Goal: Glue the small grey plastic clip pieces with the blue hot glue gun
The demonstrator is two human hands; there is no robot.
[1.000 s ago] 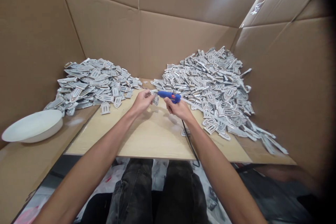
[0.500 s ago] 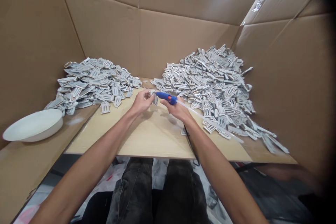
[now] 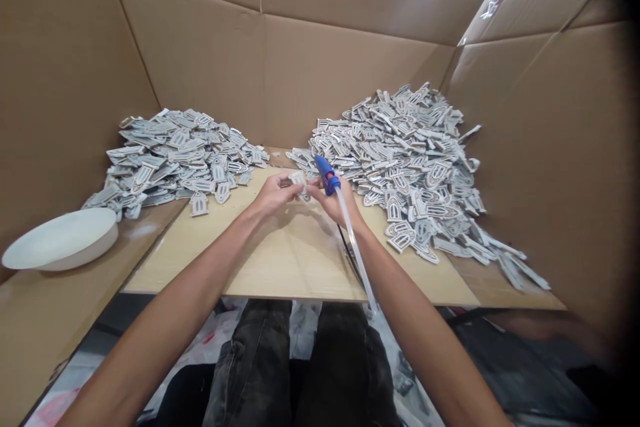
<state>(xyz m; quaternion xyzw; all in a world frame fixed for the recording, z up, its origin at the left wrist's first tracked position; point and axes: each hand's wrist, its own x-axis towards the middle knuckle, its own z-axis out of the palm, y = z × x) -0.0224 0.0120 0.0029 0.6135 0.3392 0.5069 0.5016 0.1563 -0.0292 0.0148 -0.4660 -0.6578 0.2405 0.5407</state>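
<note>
My left hand [image 3: 273,195] pinches a small grey arch-shaped cutout piece [image 3: 299,180] above the wooden board [image 3: 280,260]. Close beside it, my right hand [image 3: 334,201] grips a blue hot glue gun [image 3: 326,175], its nozzle pointing up and away from me. A clear glue stick [image 3: 356,248] juts from the back of the gun along my forearm, and a black cord [image 3: 350,260] runs down to the board's front edge. The two hands nearly touch around the piece.
A heap of grey cutouts [image 3: 175,160] lies at the back left, a bigger heap [image 3: 410,160] at the back right, spilling forward. A white bowl [image 3: 60,239] sits at the left. Cardboard walls [image 3: 320,73] enclose the desk on three sides.
My right hand has swung the glue gun from lying sideways, nozzle toward the piece, to nozzle pointing away; the glue stick now trails along my forearm. The left hand keeps the piece.
</note>
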